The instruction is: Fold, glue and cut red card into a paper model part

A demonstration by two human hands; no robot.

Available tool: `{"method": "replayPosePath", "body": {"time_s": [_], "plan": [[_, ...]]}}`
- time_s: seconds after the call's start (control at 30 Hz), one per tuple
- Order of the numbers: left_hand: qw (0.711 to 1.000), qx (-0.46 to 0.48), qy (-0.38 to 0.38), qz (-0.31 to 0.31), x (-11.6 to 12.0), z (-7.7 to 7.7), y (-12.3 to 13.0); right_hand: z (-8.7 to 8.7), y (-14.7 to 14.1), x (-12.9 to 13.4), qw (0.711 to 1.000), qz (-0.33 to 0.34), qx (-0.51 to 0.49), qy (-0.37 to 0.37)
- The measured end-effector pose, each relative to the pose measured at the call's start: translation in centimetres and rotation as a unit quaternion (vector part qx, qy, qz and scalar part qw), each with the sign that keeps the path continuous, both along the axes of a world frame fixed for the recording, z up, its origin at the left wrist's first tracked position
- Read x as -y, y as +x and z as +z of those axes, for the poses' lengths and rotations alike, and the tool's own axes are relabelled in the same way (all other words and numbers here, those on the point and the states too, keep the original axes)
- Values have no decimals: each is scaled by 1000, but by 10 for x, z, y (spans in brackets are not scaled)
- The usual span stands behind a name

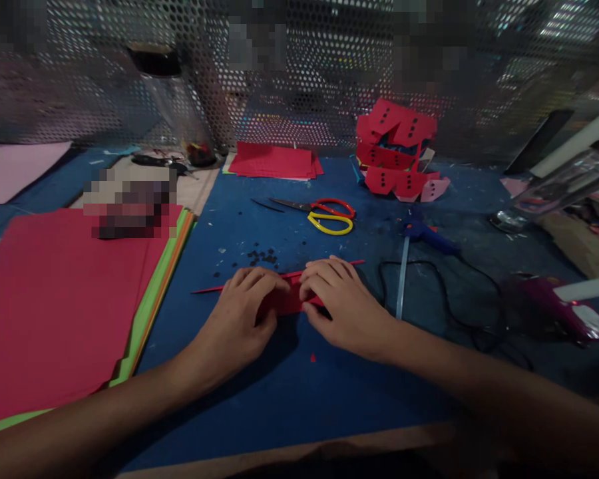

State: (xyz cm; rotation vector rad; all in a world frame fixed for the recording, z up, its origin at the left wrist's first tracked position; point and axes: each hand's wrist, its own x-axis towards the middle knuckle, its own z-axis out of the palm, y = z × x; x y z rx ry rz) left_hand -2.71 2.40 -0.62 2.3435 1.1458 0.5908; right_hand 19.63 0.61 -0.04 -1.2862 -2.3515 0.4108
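Note:
A piece of red paper (pixel 290 301) lies between my two hands on the blue tabletop (pixel 279 399). My left hand (pixel 247 309) curls its fingers over the paper's left end. Bent fingers of my right hand (pixel 337 299) close on its right end. Just behind the paper, a thin red strip (pixel 207 290) runs under the fingertips and sticks out on both sides. Small black paper pieces (pixel 263 255) are scattered beyond my left hand. A tiny red scrap (pixel 313 358) rests in front of my hands.
Scissors (pixel 332 216) with red and yellow handles lie behind my hands. A blue glue gun (pixel 429 236) with its cord is at right. Large coloured sheets (pixel 70 293) stack at left. Red paper strips (pixel 274 161), cut red shapes (pixel 397 153) and a metal mesh (pixel 299 86) stand at the back.

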Motion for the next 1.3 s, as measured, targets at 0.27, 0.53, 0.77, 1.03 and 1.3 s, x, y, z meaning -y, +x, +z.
{"method": "replayPosePath", "body": {"time_s": [0.27,0.53,0.77,1.03,1.3], "plan": [[1000,1,5,-12,-1,-2,-4,0,-2,0,1000,-4,11,-1],[999,-42,23,26,1,-5,6,-3,-8,0,999,-26,13,18],[999,-39,7,32,1,-2,9,-1,-9,0,999,-31,15,14],[1000,-12,-18,-11,-3,0,-2,0,-2,-2,1000,-11,2,-10],[997,-5,-74,-34,-8,8,-10,4,5,-2,999,11,-9,-31]]}}
